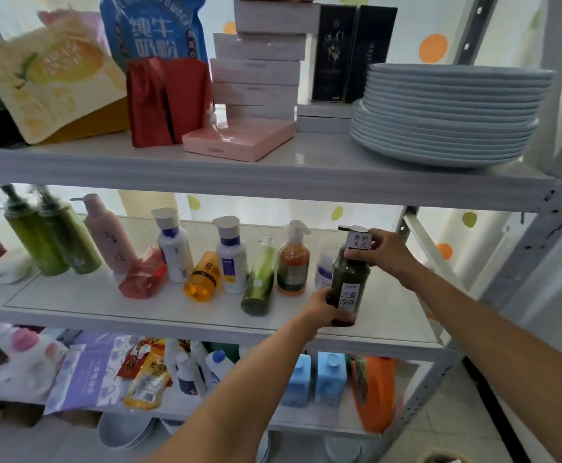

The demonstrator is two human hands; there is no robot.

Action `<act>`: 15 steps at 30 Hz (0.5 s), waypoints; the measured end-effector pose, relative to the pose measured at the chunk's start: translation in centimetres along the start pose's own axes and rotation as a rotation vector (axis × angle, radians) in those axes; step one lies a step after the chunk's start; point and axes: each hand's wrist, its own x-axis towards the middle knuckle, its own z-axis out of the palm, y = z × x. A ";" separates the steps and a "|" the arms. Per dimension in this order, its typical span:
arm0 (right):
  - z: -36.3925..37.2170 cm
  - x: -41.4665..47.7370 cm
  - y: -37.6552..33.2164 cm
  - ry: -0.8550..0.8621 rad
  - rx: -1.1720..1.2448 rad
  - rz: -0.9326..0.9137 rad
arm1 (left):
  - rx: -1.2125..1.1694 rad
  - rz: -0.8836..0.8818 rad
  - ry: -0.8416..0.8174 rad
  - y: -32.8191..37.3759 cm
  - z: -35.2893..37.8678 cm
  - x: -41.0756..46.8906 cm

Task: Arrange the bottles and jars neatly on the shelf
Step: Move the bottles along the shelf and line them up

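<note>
A dark green pump bottle (348, 282) with a white label stands near the right front of the middle shelf (206, 315). My left hand (321, 307) grips its base and my right hand (384, 253) holds its pump top. Left of it on the same shelf are an orange-filled pump bottle (293, 265), a tilted green bottle (259, 282), two white bottles with grey caps (229, 259), a leaning orange bottle (204, 277), a red pouch (142, 277), a pink pump bottle (109, 238) and two green bottles (52, 238). A white jar (323, 265) stands partly hidden behind the held bottle.
The upper shelf carries a stack of blue-grey plates (450, 111), stacked boxes (259, 61), a pink box (236, 138) and snack bags (166, 101). The lower shelf holds blue bottles (329, 379), pouches and an orange container (373, 392). A grey metal upright (523, 255) bounds the right side.
</note>
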 end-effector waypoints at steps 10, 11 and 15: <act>17.7 -1.5 -8.3 -0.528 0.254 0.077 | -0.133 -0.110 0.124 -5.5 -17.6 -10.7; 20.1 -1.7 -9.3 -0.561 0.264 0.077 | -0.158 -0.111 0.141 -6.1 -19.9 -12.0; 29.7 -2.5 -13.9 -0.680 0.227 0.040 | -0.215 -0.084 0.230 -8.5 -28.0 -17.3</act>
